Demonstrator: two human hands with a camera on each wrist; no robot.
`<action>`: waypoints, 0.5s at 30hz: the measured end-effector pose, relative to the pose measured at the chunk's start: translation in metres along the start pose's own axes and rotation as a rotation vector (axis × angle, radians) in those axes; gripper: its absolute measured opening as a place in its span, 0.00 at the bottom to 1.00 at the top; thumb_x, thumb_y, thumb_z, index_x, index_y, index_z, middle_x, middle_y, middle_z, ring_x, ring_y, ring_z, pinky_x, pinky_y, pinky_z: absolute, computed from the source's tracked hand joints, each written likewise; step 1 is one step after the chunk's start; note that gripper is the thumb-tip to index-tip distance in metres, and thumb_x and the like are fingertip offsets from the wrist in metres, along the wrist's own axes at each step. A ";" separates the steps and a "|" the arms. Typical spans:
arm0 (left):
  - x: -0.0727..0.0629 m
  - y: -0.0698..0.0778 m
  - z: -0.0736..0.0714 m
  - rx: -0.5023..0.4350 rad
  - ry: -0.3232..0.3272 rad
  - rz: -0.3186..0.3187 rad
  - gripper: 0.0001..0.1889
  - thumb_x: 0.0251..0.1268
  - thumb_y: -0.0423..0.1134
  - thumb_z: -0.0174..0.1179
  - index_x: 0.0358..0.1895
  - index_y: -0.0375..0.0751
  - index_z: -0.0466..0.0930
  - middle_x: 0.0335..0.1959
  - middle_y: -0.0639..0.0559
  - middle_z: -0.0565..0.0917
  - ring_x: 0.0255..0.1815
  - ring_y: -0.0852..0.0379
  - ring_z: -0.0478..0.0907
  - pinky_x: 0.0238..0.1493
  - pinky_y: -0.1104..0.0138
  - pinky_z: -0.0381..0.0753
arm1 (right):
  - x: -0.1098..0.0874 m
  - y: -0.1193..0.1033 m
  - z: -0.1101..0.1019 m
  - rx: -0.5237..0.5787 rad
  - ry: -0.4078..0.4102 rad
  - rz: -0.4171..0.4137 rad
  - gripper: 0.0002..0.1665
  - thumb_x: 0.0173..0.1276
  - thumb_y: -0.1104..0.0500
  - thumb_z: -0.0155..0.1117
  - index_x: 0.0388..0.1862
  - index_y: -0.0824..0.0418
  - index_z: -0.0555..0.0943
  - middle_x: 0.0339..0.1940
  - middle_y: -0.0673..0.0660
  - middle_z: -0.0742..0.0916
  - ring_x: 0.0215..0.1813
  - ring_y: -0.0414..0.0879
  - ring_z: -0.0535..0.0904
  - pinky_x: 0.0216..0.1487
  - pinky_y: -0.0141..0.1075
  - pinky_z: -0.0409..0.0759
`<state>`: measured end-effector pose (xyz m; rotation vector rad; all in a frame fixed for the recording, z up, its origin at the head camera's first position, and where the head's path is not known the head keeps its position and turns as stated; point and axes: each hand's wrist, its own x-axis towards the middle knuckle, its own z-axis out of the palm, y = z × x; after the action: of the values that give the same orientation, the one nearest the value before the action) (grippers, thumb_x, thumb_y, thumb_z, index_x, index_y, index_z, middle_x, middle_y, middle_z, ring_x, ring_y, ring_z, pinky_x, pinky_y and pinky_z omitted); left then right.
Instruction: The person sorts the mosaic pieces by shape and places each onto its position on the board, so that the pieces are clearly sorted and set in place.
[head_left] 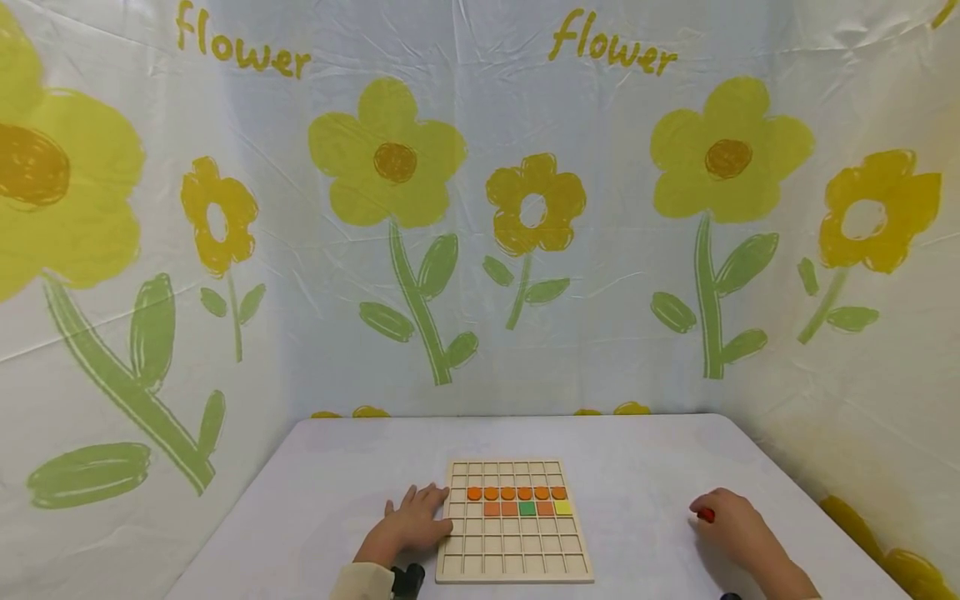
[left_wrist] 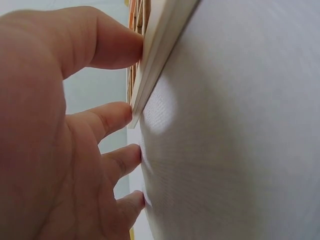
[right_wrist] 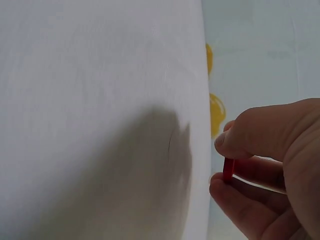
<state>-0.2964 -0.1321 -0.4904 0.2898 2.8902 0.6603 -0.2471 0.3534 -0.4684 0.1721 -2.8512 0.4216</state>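
Note:
A wooden grid board lies flat on the table. One of its rows carries several orange round pieces. The row just nearer to me has square pieces: a green one, a yellow one and a few coral ones. My left hand rests at the board's left side, fingers spread, thumb and index fingertip touching its edge. Off to the right, above the table, my right hand pinches a small flat red piece between thumb and fingers; its full outline is hidden.
The table has a pale cloth and rounded far corners. Behind it and at both sides hangs a white curtain printed with yellow flowers. In the right wrist view, the table edge runs beside the right hand.

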 end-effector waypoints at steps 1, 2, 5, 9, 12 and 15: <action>0.000 0.000 0.000 -0.002 0.000 0.000 0.32 0.61 0.52 0.54 0.69 0.46 0.68 0.73 0.40 0.65 0.75 0.30 0.51 0.65 0.26 0.40 | 0.001 -0.003 0.001 0.005 0.008 -0.001 0.05 0.54 0.65 0.69 0.32 0.61 0.86 0.31 0.55 0.83 0.36 0.49 0.80 0.41 0.48 0.80; 0.000 0.000 -0.001 -0.004 0.000 0.001 0.32 0.61 0.52 0.54 0.69 0.46 0.68 0.73 0.40 0.65 0.75 0.30 0.51 0.65 0.26 0.40 | 0.002 -0.007 0.002 0.013 0.012 -0.006 0.06 0.54 0.66 0.69 0.32 0.61 0.86 0.32 0.55 0.83 0.36 0.50 0.80 0.41 0.48 0.80; -0.001 0.001 -0.001 -0.010 -0.003 -0.001 0.32 0.61 0.52 0.54 0.69 0.45 0.68 0.73 0.40 0.64 0.75 0.29 0.51 0.65 0.26 0.39 | 0.004 -0.018 0.004 0.029 0.009 -0.012 0.07 0.54 0.67 0.68 0.34 0.62 0.87 0.32 0.55 0.84 0.37 0.51 0.81 0.43 0.50 0.81; -0.002 0.001 -0.001 -0.012 -0.003 -0.001 0.32 0.61 0.52 0.54 0.69 0.46 0.68 0.73 0.40 0.64 0.75 0.29 0.51 0.65 0.26 0.39 | 0.009 -0.036 0.006 0.071 -0.046 0.027 0.09 0.56 0.69 0.67 0.36 0.61 0.87 0.34 0.55 0.85 0.40 0.51 0.81 0.46 0.51 0.82; -0.001 0.001 0.000 -0.016 0.000 -0.001 0.32 0.61 0.52 0.54 0.69 0.46 0.68 0.73 0.40 0.65 0.75 0.29 0.51 0.66 0.26 0.39 | 0.012 -0.049 0.009 0.103 -0.075 0.048 0.10 0.57 0.68 0.68 0.38 0.60 0.86 0.36 0.54 0.85 0.42 0.50 0.81 0.47 0.51 0.82; 0.000 0.000 0.001 -0.004 0.007 0.002 0.32 0.60 0.52 0.54 0.69 0.45 0.69 0.72 0.40 0.65 0.75 0.29 0.51 0.66 0.26 0.40 | 0.016 -0.058 0.014 0.112 -0.086 0.052 0.10 0.57 0.68 0.69 0.39 0.59 0.86 0.37 0.53 0.86 0.42 0.48 0.81 0.47 0.50 0.83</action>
<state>-0.2959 -0.1322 -0.4911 0.2907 2.8949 0.6690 -0.2563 0.2926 -0.4612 0.1394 -2.9225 0.5987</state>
